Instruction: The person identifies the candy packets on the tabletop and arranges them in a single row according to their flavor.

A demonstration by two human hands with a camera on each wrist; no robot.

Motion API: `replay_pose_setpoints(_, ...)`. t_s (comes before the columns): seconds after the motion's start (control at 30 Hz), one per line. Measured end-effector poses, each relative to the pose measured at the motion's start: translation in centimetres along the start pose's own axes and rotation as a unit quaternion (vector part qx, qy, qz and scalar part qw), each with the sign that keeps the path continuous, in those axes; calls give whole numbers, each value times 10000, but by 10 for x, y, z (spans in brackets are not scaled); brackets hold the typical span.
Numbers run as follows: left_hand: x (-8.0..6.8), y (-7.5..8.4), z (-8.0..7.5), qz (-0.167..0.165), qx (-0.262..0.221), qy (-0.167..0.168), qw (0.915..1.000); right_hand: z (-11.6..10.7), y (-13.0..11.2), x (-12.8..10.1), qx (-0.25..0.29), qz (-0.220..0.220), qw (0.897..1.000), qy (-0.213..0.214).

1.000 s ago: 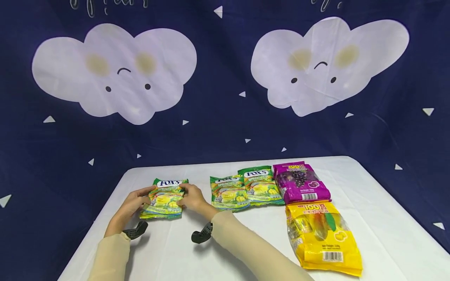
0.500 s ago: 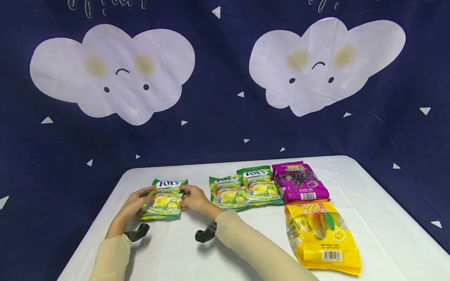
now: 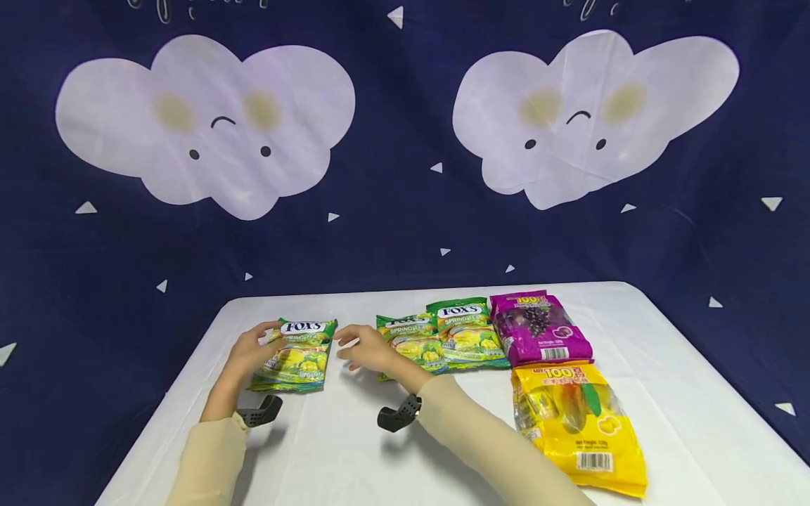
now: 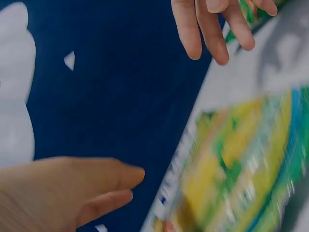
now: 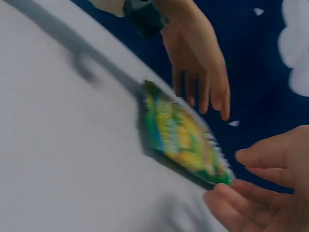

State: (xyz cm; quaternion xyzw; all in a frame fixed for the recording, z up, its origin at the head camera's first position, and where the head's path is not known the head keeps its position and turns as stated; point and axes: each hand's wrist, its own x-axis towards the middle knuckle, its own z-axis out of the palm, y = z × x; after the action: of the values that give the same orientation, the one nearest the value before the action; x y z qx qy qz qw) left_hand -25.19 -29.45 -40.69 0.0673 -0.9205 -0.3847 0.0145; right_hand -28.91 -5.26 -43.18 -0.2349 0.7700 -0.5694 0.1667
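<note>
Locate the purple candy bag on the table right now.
In the head view, the purple plastic candy bag lies flat at the far right of the white table, beside a green Fox's candy bag and just behind the yellow candy bag.

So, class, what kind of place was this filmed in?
Probably a staged recording set, not a shop: a dark blue backdrop printed with clouds hangs behind a white-covered table on which candy bags lie in rows.

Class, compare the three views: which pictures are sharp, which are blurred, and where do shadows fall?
Head view: sharp, evenly lit, soft arm shadows on the white table. Left wrist view: the green candy bag is smeared by motion blur. Right wrist view: blurred throughout, a dark shadow streak across the table.
</note>
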Motion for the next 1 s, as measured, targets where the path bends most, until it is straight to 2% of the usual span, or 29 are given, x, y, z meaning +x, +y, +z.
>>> replay_pose_setpoints(0.13,-5,28,9,332,-350,68,9988,-26,-4,-12,-160,-43,9999,20)
replay_pose_setpoints(0.23,-7,48,21,637,-954,-320,9929,-48,-5,-22,-143,-43,9999,48)
replay_pose_setpoints(0.3,-8,59,31,845,-1338,-644,9853,-63,-6,-28,-83,-17,9999,59)
replay_pose_setpoints(0.4,-9,69,47,969,-1840,-1134,9715,-83,-6,-38,2,92,9998,157)
replay_pose_setpoints(0.5,-9,74,64,903,-2037,-1497,9633,-99,-4,-46,-33,217,9990,396)
replay_pose_setpoints(0.67,-7,75,90,668,-2310,-1849,9529,-120,3,-58,-219,584,9953,740)
replay_pose_setpoints(0.8,-2,71,105,585,-2563,-1970,9445,-128,9,-63,-383,912,9912,876)
replay_pose_setpoints(1.0,5,67,122,317,-3114,-2082,9266,-135,20,-64,-221,1341,9870,854)
